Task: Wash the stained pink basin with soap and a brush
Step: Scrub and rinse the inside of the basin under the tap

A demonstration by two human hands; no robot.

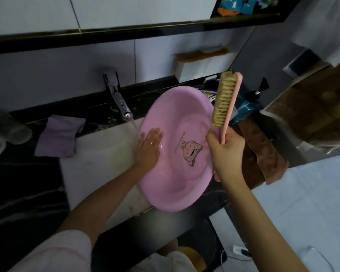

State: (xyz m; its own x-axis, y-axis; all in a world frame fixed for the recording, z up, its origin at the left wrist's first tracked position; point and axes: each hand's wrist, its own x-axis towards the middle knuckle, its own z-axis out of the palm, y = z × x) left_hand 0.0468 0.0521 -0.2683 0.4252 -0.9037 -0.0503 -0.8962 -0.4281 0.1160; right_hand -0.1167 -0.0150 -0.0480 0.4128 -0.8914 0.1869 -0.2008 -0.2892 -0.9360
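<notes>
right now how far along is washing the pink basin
Done: tap running, pink basin tilted in the sink, wet. In hand: left hand flat inside it; right hand holds the brush raised clear. Left: no suds visible, so soaping and scrubbing.

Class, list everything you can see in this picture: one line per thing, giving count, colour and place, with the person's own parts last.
Round plastic basin: one, pink with cartoon print, tilted in the sink.
Long-handled scrubbing brush: one, pink back with tan bristles, raised over the basin's right rim.
Metal tap: one, silver, left of the basin, running.
Folded cloth: one, purple, on the counter at left.
Pump bottle: one, blue with black pump, right of the brush.
Hanging towel: one, brown, at right.
Left hand: flat inside the basin, grip open.
Right hand: grip closed on the brush handle.
</notes>
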